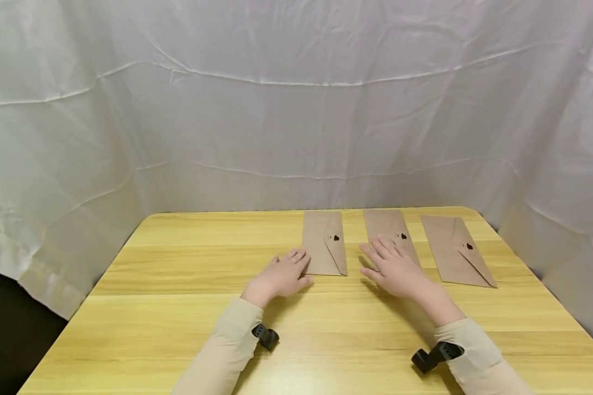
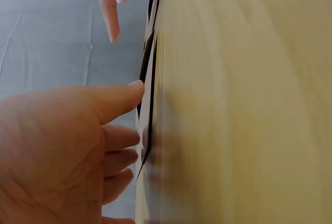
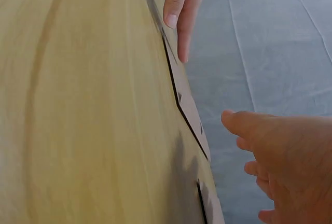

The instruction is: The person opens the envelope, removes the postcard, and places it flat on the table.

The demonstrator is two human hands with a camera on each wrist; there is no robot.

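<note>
Three brown paper envelopes lie flat in a row on the wooden table, each with a slanted flap and a small dark mark. At the near left corner of the left envelope (image 1: 321,230), my left hand (image 1: 279,277) rests with extended fingers. The left wrist view shows that hand's thumb (image 2: 119,99) at the paper's edge. Over the near part of the middle envelope (image 1: 382,222) hovers my right hand (image 1: 397,271), fingers spread, hiding some of it. A gap between this hand (image 3: 295,156) and the table shows in the right wrist view. The right envelope (image 1: 447,247) is untouched.
The light wooden table (image 1: 143,323) ends at a rounded far edge just behind the envelopes. White curtains (image 1: 277,126) hang behind it and along both sides. A black wrist camera (image 1: 267,336) sits on the left sleeve, another camera (image 1: 435,355) on the right.
</note>
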